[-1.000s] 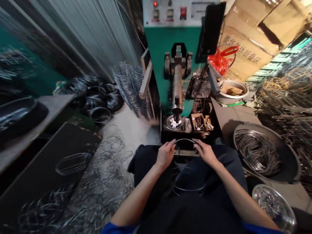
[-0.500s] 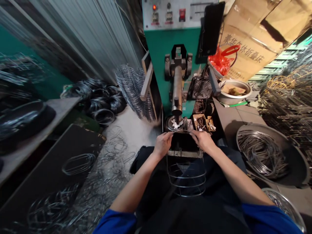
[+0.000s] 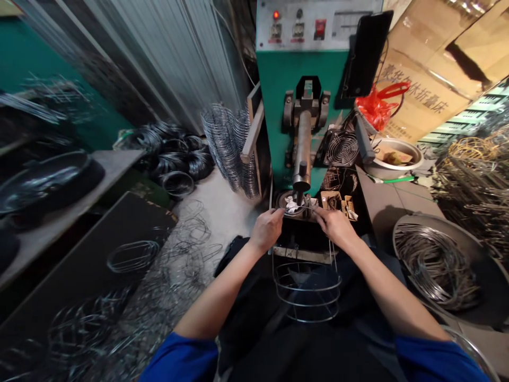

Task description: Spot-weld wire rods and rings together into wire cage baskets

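Observation:
A basket-like frame of thin metal wire (image 3: 308, 289) hangs over my lap below both hands. My left hand (image 3: 267, 230) pinches the top of this frame on its left side, fingers closed. On the right side my right hand (image 3: 334, 227) grips the same frame's upper wire. The wire between my fingertips lies at the lower tip of the machine's round metal arm (image 3: 304, 148). Below that tip is a round base (image 3: 283, 199) with white crumpled scraps on it.
The green machine (image 3: 274, 106) stands ahead, its red lamp lit. Stacked wire rings (image 3: 226, 148) hang left of it. To the right are a basin (image 3: 413, 159), a large pan of wire pieces (image 3: 401, 223) and small boxes (image 3: 330, 200). Loose wires cover the floor at left.
The view has shifted, so the machine appears further right. The wire between my hands now sits closer to the machine's tip. Both hands keep their hold on the frame.

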Demonstrator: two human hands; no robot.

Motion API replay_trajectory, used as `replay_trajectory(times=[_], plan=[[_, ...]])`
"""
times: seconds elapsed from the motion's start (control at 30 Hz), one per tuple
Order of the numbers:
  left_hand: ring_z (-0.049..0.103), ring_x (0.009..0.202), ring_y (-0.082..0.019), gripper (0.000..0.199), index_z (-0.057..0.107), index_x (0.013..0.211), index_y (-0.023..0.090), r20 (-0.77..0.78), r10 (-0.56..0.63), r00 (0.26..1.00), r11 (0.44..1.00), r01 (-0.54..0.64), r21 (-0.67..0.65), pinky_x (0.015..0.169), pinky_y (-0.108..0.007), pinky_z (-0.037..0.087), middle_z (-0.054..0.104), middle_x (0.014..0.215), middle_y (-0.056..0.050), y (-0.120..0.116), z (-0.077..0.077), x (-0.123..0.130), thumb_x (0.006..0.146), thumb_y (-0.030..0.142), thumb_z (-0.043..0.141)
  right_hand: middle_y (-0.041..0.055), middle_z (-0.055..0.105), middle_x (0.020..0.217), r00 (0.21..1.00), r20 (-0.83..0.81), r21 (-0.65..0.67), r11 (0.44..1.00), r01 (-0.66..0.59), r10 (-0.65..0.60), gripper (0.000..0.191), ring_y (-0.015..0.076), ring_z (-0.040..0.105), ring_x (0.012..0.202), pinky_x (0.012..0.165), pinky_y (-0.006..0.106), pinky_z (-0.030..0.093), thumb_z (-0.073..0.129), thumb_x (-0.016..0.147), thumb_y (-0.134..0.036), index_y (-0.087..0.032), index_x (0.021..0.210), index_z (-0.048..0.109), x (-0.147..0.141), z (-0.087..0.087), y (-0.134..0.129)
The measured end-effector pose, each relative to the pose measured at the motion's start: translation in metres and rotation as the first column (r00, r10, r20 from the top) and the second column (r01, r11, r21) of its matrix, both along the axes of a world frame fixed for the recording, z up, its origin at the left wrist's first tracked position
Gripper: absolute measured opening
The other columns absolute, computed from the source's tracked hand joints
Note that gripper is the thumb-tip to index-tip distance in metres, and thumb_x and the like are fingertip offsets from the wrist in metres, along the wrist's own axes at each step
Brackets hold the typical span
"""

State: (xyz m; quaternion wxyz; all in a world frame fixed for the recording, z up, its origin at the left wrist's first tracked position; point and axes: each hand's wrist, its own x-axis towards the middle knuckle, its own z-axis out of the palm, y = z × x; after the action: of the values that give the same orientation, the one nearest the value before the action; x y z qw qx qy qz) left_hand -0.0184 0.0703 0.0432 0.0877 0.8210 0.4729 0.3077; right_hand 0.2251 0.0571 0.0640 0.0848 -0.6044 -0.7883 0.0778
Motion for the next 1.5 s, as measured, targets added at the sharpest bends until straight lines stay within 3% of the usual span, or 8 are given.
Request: replay_trajectory(times=[0.23, 0.53, 0.73, 0.93, 1.23, 1.5], plan=[[0.067, 0.074, -0.019, 0.023, 0.069, 0.092, 0.016, 0.048, -0.018, 0.999, 0.999, 0.020, -0.046, 0.070, -0.027, 0.049, 0.070, 0.082, -0.008, 0.0057, 0.0018, 0.0000, 0.097, 0.011, 0.048, 0.0110, 0.076, 0.112, 0.998, -0.056, -0.011, 1.000, -0.021, 0.021, 0.040, 0.0247, 0.073, 0.100, 0.089, 0.032, 0.054, 0.048, 0.100, -0.024, -0.023, 0.138, 0.062, 0.0038, 0.0025, 0.0060], [0.063, 0.069, -0.017, 0.021, 0.066, 0.085, 0.017, 0.071, -0.018, 0.997, 0.996, 0.024, -0.084, 0.066, -0.025, 0.044, 0.068, 0.077, -0.005, 0.0047, 0.0060, -0.0003, 0.095, 0.011, 0.049, 0.0111, 0.078, 0.094, 0.999, -0.002, -0.017, 0.999, -0.038, 0.038, 0.038, 0.0244, 0.074, 0.084, 0.076, 0.030, 0.054, 0.048, 0.099, -0.024, -0.022, 0.132, 0.067, 0.0044, 0.0083, 0.0090], [0.063, 0.069, -0.017, 0.021, 0.066, 0.086, 0.017, 0.088, -0.028, 0.996, 0.997, 0.034, -0.068, 0.067, -0.026, 0.044, 0.068, 0.076, -0.005, 0.0051, 0.0041, -0.0004, 0.095, 0.010, 0.048, 0.0101, 0.078, 0.099, 0.999, 0.020, -0.008, 1.000, -0.025, 0.025, 0.038, 0.0239, 0.074, 0.087, 0.079, 0.031, 0.055, 0.048, 0.100, -0.025, -0.024, 0.133, 0.066, 0.0044, 0.0072, 0.0095], [0.062, 0.066, -0.016, 0.023, 0.067, 0.087, 0.016, 0.101, -0.040, 0.994, 0.998, 0.044, -0.038, 0.064, -0.025, 0.044, 0.067, 0.075, -0.005, 0.0052, 0.0029, 0.0013, 0.097, 0.011, 0.046, 0.0084, 0.077, 0.112, 0.996, -0.083, 0.006, 1.000, -0.023, 0.024, 0.036, 0.0243, 0.074, 0.097, 0.087, 0.032, 0.056, 0.047, 0.102, -0.029, -0.025, 0.131, 0.068, 0.0031, 0.0053, 0.0081], [0.064, 0.071, -0.017, 0.023, 0.067, 0.089, 0.017, 0.078, -0.008, 0.997, 0.998, 0.013, -0.064, 0.068, -0.026, 0.046, 0.068, 0.078, -0.006, 0.0034, 0.0028, 0.0018, 0.096, 0.011, 0.046, 0.0090, 0.076, 0.112, 0.998, -0.061, 0.007, 1.000, 0.005, -0.005, 0.039, 0.0255, 0.074, 0.095, 0.080, 0.032, 0.057, 0.050, 0.100, -0.027, -0.026, 0.136, 0.065, 0.0039, 0.0050, 0.0077], [0.064, 0.071, -0.018, 0.022, 0.067, 0.090, 0.017, 0.064, -0.004, 0.998, 0.997, 0.008, -0.071, 0.069, -0.026, 0.047, 0.066, 0.078, -0.006, 0.0020, 0.0043, 0.0035, 0.095, 0.009, 0.046, 0.0083, 0.075, 0.118, 0.986, -0.168, 0.021, 1.000, -0.019, 0.022, 0.037, 0.0255, 0.073, 0.103, 0.088, 0.033, 0.057, 0.050, 0.101, -0.028, -0.025, 0.134, 0.066, 0.0067, -0.0005, 0.0089]])
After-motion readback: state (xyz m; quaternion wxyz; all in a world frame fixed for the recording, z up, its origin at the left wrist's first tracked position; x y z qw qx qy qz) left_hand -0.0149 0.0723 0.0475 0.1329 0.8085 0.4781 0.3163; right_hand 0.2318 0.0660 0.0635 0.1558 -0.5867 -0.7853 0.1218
